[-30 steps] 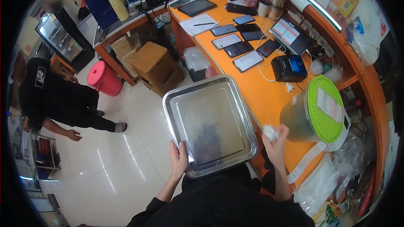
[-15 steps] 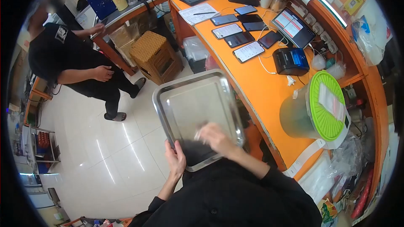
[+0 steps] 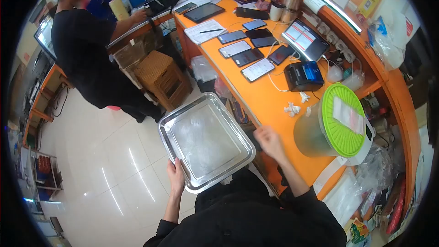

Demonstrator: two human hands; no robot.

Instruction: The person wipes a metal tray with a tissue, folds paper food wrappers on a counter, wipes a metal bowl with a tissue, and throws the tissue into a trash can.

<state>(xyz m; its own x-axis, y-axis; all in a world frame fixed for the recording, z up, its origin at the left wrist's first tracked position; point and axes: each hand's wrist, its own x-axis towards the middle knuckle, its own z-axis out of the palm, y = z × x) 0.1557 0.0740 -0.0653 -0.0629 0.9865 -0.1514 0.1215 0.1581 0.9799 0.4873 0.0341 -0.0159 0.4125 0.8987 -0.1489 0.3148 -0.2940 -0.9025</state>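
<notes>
A shiny rectangular metal tray (image 3: pixel 201 139) with a raised rim is tilted in front of my body, a few smudges on its bare inner face. My left hand (image 3: pixel 175 176) grips its near left edge, thumb on the rim. My right hand (image 3: pixel 270 142) is off the tray, between its right corner and the counter's edge. Motion blurs its fingers, which look curled, and I cannot make out anything in them. On the counter beyond that hand lie crumpled white tissues (image 3: pixel 291 109), close to a tub with a green lid (image 3: pixel 344 119).
The orange counter (image 3: pixel 249 89) carries several phones (image 3: pixel 257 69), a tablet screen (image 3: pixel 305 40), a black printer (image 3: pixel 303 76) and a paper with a pen (image 3: pixel 204 31). A wicker stool (image 3: pixel 162 80) stands on the tiled floor. Another person (image 3: pixel 84 50) reaches toward the back desk.
My right hand has left the tray's inner face and moved right toward the counter. Another crumpled tissue now lies there. The tray has turned and shifted slightly left. The other person has turned toward the desk.
</notes>
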